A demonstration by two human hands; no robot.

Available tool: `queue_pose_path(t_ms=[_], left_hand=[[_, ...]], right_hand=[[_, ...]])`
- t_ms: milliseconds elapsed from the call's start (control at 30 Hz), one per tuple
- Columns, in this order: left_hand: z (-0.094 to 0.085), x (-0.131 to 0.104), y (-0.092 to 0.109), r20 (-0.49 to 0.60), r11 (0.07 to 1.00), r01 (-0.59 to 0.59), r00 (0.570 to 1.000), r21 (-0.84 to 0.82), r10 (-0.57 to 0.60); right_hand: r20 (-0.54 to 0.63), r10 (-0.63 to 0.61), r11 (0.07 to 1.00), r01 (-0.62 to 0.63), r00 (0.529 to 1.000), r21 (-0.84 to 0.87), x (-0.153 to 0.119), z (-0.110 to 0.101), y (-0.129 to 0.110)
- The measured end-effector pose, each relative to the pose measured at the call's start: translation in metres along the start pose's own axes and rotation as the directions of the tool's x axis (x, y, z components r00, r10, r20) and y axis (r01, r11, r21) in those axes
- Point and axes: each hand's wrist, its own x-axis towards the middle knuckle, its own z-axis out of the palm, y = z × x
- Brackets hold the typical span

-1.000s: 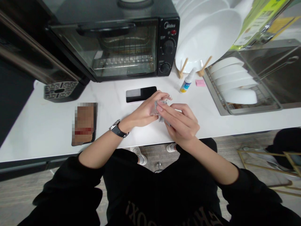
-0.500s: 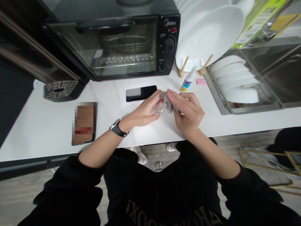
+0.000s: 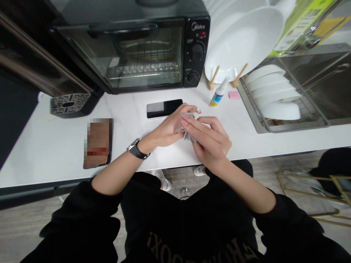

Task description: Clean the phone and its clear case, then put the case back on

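Two bare hands work over a white countertop [image 3: 131, 120]; positions are given relative to the toaster oven [image 3: 131, 54]. Nearest the viewer, well in front of the oven, are black-clad legs [image 3: 181, 215], with white shoes [image 3: 165, 182] visible beyond the knees at floor level. A black-strapped watch [image 3: 138, 149] encircles the left wrist. The left hand [image 3: 170, 129], in front of the oven's right half, grasps a clear, shell-like piece [image 3: 178, 126] between thumb and fingers. The right hand [image 3: 212, 142], in front of the oven's control panel, pinches a grey cloth [image 3: 188, 136] in its bent fingers and lays it against the clear piece. Whether the piece touches the countertop cannot be told.

A dark-edged flat object [image 3: 98, 142], its face pixelated, lies in front of the oven's left end. A smartphone [image 3: 164, 108] lies screen up between the oven and the left hand. In front of the oven's left corner projects a perforated drip tray [image 3: 70, 104]. A small spray bottle [image 3: 217, 96] stands to the oven's front right, with a pink block [image 3: 234, 95] just beyond it. Right of the oven, white plates [image 3: 244, 44] stand behind wooden pegs [image 3: 211, 82]; farther right, white bowls [image 3: 274, 87] rest in a wire basket [image 3: 298, 130].
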Motion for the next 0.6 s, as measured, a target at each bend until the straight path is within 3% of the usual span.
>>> queue_pose_path(t_ms=[167, 333, 500, 600], left_hand=[[-0.015, -0.002, 0.011, 0.052, 0.984, 0.159, 0.987, -0.083, -0.155], [-0.015, -0.004, -0.005, 0.117, 0.871, 0.349, 0.937, -0.346, -0.329], [0.004, 0.002, -0.009, 0.081, 0.608, 0.569, 0.763, -0.554, -0.641], [0.009, 0.008, 0.002, 0.114, 0.490, 0.631, 0.675, -0.602, -0.729]], right_hand=[[0.079, -0.078, 0.997, 0.079, 0.994, -0.013, 0.011, -0.009, 0.027], [0.103, 0.067, 0.997, -0.071, 0.992, 0.033, 0.017, -0.009, 0.055], [0.010, 0.308, 0.948, -0.307, 0.951, 0.081, 0.001, -0.003, 0.062], [-0.049, 0.310, 0.950, -0.308, 0.949, 0.054, -0.004, -0.006, 0.058]])
